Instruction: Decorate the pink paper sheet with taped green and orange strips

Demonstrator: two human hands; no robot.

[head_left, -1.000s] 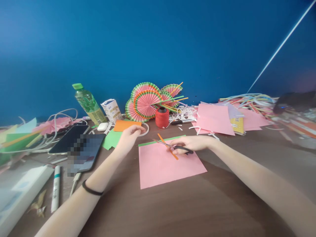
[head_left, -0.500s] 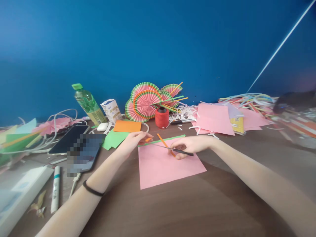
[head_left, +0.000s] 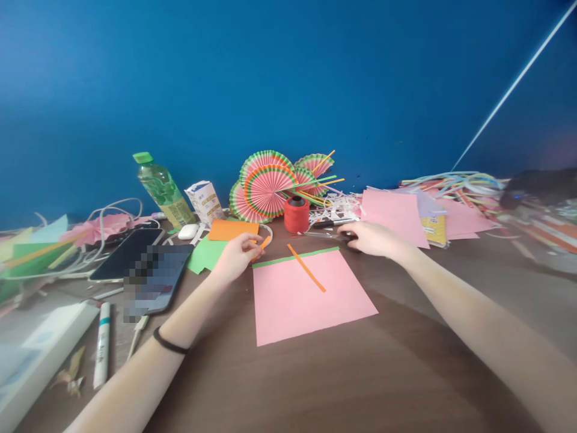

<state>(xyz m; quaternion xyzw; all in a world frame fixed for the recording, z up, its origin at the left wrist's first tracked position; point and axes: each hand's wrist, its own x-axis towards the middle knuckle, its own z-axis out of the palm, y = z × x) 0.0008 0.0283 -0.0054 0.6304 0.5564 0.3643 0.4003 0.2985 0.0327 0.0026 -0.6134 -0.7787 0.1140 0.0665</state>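
Note:
A pink sheet [head_left: 311, 307] with a green strip [head_left: 297, 257] along its far edge lies on the table. Across its upper part an orange strip [head_left: 306, 268] rests slantwise. My left hand [head_left: 238, 255] pinches a short orange piece [head_left: 265, 243] just beyond the sheet's far left corner. Beyond the far right corner, my right hand [head_left: 372, 239] has its fingers on the dark handle of a cutting tool, whose thin blade [head_left: 315, 234] points left. The handle is mostly hidden by the fingers.
Behind the sheet stand a red thread spool [head_left: 296, 215] and pleated paper fans [head_left: 270, 189]. Orange paper [head_left: 232, 230], green paper [head_left: 207, 254], phones [head_left: 169, 282], a bottle [head_left: 164, 192] and a carton [head_left: 205, 201] are at left. Pink papers [head_left: 394, 216] lie at right.
My right hand has moved away and right with the cutting tool, off the pink sheet. The orange strip now lies uncovered. My left hand has shifted slightly left, still with the orange piece.

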